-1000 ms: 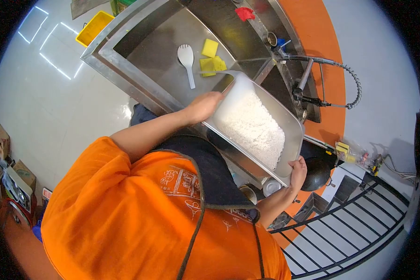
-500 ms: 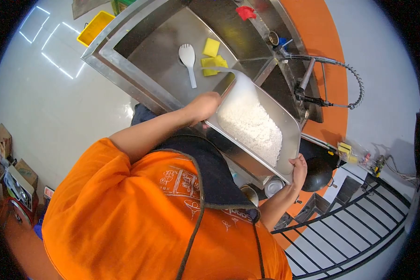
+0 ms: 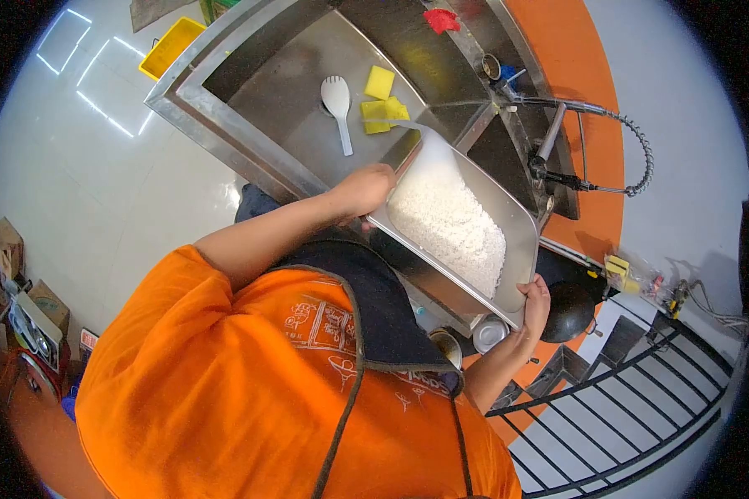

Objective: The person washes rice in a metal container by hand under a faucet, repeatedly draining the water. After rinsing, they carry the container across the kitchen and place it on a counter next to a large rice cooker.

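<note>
A deep steel pan [image 3: 520,249] of white rice [image 3: 449,220] is held tilted over the sink between my two hands. My left hand [image 3: 364,191] grips the pan's rim near its lower end. My right hand [image 3: 535,301] is closed on the opposite corner, thumb over the rim. Cloudy water [image 3: 438,158] has gathered at the lower end and pours over the corner in a thin stream. The rice lies heaped along the middle and toward the right hand. In the sink [image 3: 266,91], a white spork-shaped scoop [image 3: 337,104] lies beside yellow sponges [image 3: 379,82].
A tap with a coiled hose [image 3: 637,150] stands at the sink's right. A red cloth [image 3: 441,21] lies at the far edge. A dark wok [image 3: 570,309] and a black metal railing [image 3: 624,399] are at right. A yellow crate [image 3: 171,48] sits on the floor.
Very little differs. Cloudy water still runs from the pan's corner, and both hands keep the same hold. The view has shifted slightly.
</note>
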Motion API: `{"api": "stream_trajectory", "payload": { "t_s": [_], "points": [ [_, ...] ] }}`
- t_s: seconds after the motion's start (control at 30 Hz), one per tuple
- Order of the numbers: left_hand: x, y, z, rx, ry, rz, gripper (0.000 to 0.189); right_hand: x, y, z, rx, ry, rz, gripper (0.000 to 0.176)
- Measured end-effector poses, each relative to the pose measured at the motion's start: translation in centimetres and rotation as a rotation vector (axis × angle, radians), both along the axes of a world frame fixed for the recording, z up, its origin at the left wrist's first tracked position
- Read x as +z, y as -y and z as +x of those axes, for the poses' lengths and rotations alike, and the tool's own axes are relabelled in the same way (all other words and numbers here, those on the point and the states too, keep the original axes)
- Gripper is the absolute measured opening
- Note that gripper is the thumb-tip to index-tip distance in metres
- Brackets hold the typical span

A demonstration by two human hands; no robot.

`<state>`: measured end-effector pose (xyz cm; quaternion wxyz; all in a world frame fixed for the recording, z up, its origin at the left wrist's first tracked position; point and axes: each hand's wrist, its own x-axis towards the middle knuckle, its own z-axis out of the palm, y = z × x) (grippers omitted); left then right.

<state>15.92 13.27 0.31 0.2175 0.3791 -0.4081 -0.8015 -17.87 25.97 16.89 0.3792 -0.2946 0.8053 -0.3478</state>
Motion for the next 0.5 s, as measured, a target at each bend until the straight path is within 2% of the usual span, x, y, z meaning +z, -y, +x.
{"api": "stream_trajectory", "payload": {
  "t_s": [0.33, 0.5],
  "points": [
    [0.5, 0.2, -0.1, -0.003, -0.001, 0.178, 0.037, 0.4, 0.5, -0.1, -0.004, -0.032, 0.019, 0.011],
    [1.4, 0.2, 0.7, -0.02, 0.025, 0.188, 0.044, 0.5, 0.5, -0.4, 0.038, -0.007, 0.022, 0.011]
  ]
}}
